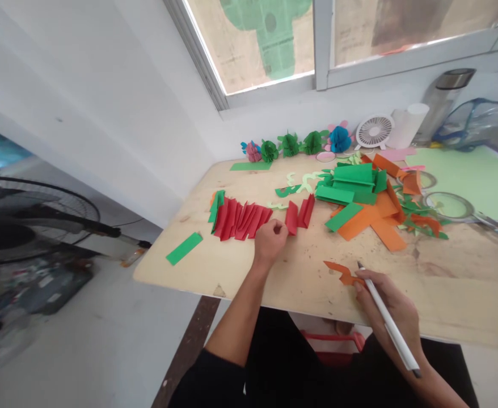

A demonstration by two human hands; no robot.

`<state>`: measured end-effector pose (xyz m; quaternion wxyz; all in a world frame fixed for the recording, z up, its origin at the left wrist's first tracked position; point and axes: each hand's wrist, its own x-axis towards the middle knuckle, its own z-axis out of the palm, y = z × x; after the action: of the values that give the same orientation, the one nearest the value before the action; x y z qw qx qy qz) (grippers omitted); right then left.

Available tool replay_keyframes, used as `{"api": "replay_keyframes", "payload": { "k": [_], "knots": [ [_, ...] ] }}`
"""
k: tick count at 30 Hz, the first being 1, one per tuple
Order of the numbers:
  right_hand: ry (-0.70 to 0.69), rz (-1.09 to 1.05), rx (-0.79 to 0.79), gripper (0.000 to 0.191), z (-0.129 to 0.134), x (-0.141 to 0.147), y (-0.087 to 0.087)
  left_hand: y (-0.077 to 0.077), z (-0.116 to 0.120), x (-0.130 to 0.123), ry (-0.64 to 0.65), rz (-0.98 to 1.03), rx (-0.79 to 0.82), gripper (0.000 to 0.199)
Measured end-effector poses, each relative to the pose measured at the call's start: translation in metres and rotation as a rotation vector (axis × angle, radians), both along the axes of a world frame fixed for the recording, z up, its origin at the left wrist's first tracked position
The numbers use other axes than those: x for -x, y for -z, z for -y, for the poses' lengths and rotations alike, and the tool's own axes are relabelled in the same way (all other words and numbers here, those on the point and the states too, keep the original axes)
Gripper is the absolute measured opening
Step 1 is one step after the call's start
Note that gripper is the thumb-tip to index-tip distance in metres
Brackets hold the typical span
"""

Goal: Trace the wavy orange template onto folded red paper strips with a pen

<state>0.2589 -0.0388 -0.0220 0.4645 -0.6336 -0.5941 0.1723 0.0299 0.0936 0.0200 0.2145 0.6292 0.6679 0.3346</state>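
My left hand [270,242] is closed, fingers curled together, at the right end of a row of folded red paper strips [243,220]. Whether a strip is pinched in it is hidden. Just right of it stand more folded red papers [291,217]. My right hand [396,300] grips a white pen [387,317], slanting with its dark tip toward the table. Between the thumb and fingers of that same hand is a small orange paper cutout [343,273], held low over the table's front part.
Folded green papers [351,182] and orange papers [372,221] are heaped right of centre, near scissors [493,226] and tape rolls [448,205]. Paper ornaments [290,145], a small white fan [375,131] and a bottle [442,105] line the wall. A green strip [184,248] lies left.
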Motion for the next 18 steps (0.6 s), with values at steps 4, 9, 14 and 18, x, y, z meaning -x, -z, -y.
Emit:
{"api": "replay_keyframes", "payload": {
  "k": [4,9,14,18],
  "knots": [
    [0.036,-0.079,0.027,0.024,0.000,0.003,-0.007,-0.008,0.052,0.001,-0.020,0.070,-0.010,0.016],
    [0.067,-0.152,0.081,0.028,-0.002,0.007,-0.015,-0.004,0.122,-0.013,0.125,0.176,0.006,0.016],
    [0.078,-0.201,0.130,0.028,-0.004,0.009,-0.020,0.003,0.129,-0.006,0.158,-0.129,-0.379,0.026],
    [0.076,-0.219,0.140,0.026,-0.003,0.013,-0.025,0.006,0.110,-0.001,0.396,-0.463,-0.555,0.037]
  ]
}}
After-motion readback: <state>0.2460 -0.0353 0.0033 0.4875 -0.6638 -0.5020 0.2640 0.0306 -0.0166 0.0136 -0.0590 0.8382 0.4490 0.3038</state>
